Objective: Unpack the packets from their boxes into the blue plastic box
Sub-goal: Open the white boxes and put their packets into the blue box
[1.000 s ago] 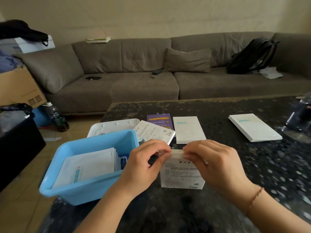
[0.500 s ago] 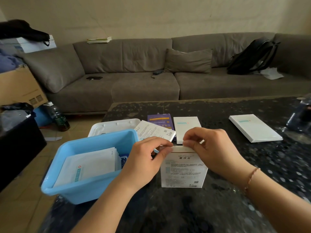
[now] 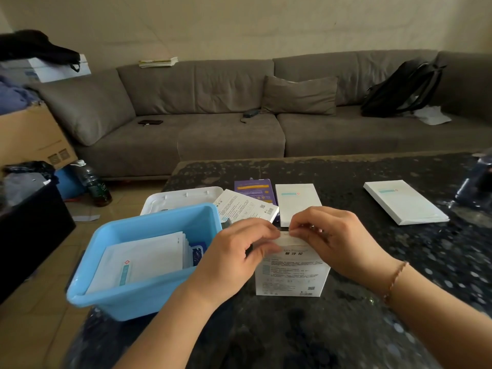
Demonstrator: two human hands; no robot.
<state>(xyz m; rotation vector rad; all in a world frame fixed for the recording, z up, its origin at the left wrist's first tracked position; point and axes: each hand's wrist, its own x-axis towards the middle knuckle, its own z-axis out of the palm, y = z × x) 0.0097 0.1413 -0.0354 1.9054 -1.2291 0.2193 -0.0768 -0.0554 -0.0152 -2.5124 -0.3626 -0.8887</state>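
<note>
While the white box (image 3: 291, 272) stands upright on the dark table (image 3: 372, 315), near its front edge and just beside the blue plastic box (image 3: 149, 294), I work at its top flap. My left hand (image 3: 237, 254) curls round the upper left corner to steady it, and my right hand (image 3: 338, 243) pinches the thin flap at the top edge between thumb and fingertips. I judge the carton to be light, thin card, stiff enough to stand but easy to crush, so the hold belongs on the corners and the flap's lip, not the broad faces. Flat white packets (image 3: 149, 259) already lie stacked in the blue plastic box, which sits at the table's left front corner. Behind my hands lie more boxes: a slanted white one (image 3: 247, 206), a purple one (image 3: 253, 186), another white one (image 3: 296, 198), and a flat one (image 3: 404, 201) well apart toward the right edge.
</note>
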